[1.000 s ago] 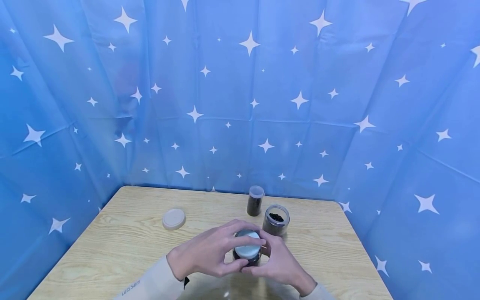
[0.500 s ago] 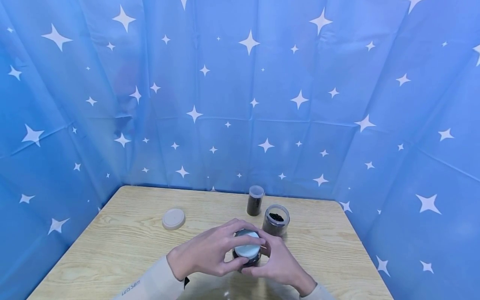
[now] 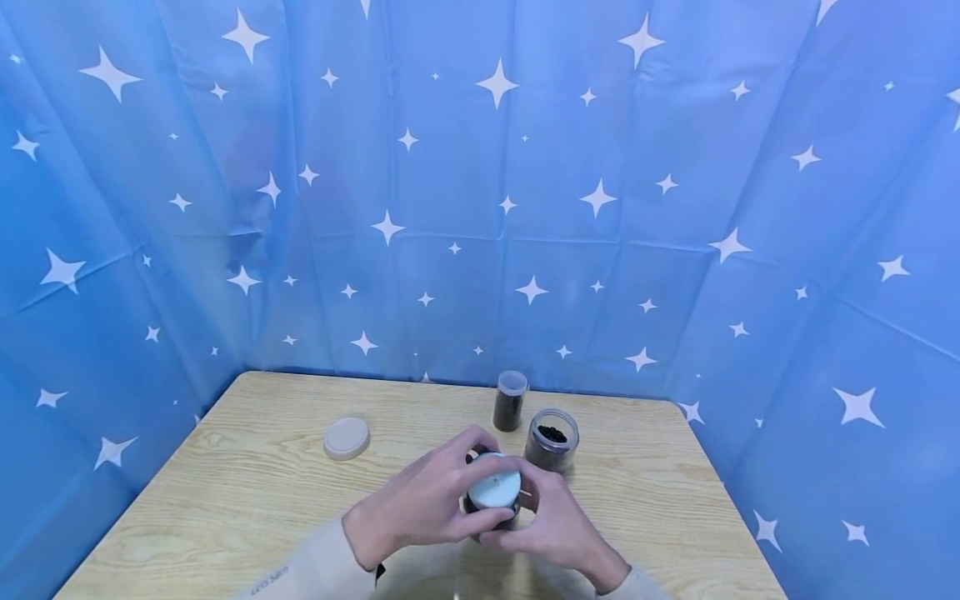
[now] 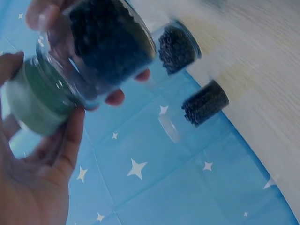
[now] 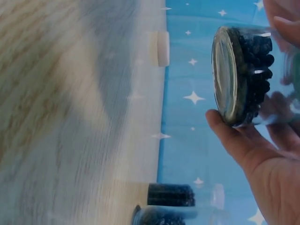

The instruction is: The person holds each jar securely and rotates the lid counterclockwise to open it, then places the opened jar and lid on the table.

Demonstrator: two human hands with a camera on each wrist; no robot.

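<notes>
A clear jar (image 4: 110,42), part filled with small dark round pieces, is held close above the table and has a pale green lid (image 3: 495,487). My left hand (image 3: 427,496) grips this lid, thumb on the near side and fingers curled over the far side. Around the jar's body curls my right hand (image 3: 558,525). In the right wrist view its fingers lie along the glass near the base, and the dark contents (image 5: 257,70) show through the wall. From the head view, the hands cover most of the jar's body.
Just behind my right hand stands a wide lidless jar (image 3: 552,442) of dark pieces. A narrower clear container (image 3: 510,402), also part filled with dark pieces, is farther back. A beige round lid (image 3: 347,438) lies at left on the wooden table (image 3: 225,483). A blue starred curtain (image 3: 450,183) surrounds the table.
My left hand has shifted slightly to the right and changed its hold on the green lid, its knuckles now higher and the fingers more bent. The right hand stays almost still.
</notes>
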